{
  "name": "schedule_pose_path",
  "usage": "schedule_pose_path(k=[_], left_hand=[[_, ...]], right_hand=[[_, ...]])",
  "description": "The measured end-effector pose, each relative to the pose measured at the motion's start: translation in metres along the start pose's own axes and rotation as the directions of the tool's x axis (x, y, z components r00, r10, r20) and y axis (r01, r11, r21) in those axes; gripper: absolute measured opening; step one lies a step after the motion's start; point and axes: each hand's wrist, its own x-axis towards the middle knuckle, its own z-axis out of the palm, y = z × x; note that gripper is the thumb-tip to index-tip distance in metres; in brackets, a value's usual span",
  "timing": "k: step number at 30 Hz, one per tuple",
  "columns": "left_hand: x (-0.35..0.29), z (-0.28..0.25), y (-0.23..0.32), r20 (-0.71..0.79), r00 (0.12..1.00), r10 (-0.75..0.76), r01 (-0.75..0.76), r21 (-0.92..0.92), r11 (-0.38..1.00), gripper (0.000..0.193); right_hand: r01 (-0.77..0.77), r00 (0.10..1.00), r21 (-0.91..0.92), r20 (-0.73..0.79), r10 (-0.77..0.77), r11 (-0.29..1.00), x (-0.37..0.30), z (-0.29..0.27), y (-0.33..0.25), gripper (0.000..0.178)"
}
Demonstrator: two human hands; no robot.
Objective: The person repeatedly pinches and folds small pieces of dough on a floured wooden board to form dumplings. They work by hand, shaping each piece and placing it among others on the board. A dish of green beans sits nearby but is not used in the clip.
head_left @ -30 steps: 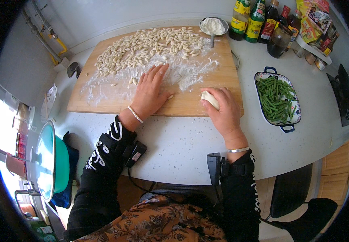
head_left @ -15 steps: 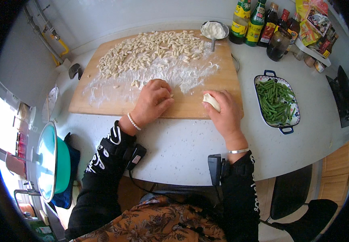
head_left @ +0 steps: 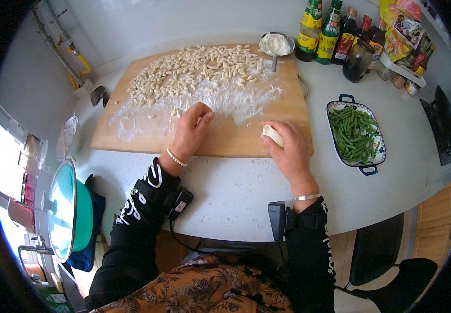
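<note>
My right hand (head_left: 291, 146) is wrapped round a lump of white dough (head_left: 272, 135) at the right front part of the wooden board (head_left: 246, 143). My left hand (head_left: 191, 128) is closed above the front middle of the board, its thumb against the curled fingers; whatever may be inside is hidden. Close to its fingers lie a few small dough pieces (head_left: 176, 112). Many more shaped dough pieces (head_left: 183, 68) cover the back of the board, with loose flour (head_left: 225, 99) spread in front of them.
A metal scoop of flour (head_left: 275, 45) rests at the board's back right corner. Sauce bottles (head_left: 329, 34) stand behind it. To the right is a patterned dish (head_left: 370, 170) of cut green beans (head_left: 355, 133). A teal basin (head_left: 83, 216) with a glass lid stands at the left.
My left hand has shifted slightly left, and its fingers have curled in with the thumb on top. My right hand stays in nearly the same place with the dough.
</note>
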Motion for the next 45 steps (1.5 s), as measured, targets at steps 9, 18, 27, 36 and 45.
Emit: schedule_pose_path(k=[9, 18, 27, 36, 45], left_hand=[[-0.007, 0.026, 0.029, 0.207, 0.956, -0.208, 0.255, -0.230, 0.939, 0.028], [-0.007, 0.051, 0.049, 0.388, 0.921, -0.030, 0.254, -0.542, 0.801, 0.013], [0.005, 0.050, 0.044, 0.544, 0.834, 0.091, 0.146, -0.377, 0.915, 0.022], [0.021, 0.046, 0.040, 0.440, 0.776, 0.452, -0.442, -0.132, 0.887, 0.021], [0.012, 0.044, 0.038, 0.339, 0.842, 0.419, -0.426, -0.058, 0.903, 0.012]], right_hand=[[-0.021, 1.000, -0.031, 0.020, 0.022, 0.999, -0.002, 0.003, -0.002, 0.029], [-0.031, 0.999, -0.185, 0.023, 0.035, 0.982, -0.005, 0.007, -0.003, 0.051], [-0.050, 0.994, -0.051, 0.093, 0.054, 0.997, -0.007, 0.002, -0.003, 0.056], [-0.059, 0.995, -0.050, 0.081, 0.063, 0.997, -0.006, 0.006, -0.005, 0.047], [0.102, 0.994, -0.153, -0.027, -0.107, 0.983, -0.009, 0.010, -0.004, 0.030]])
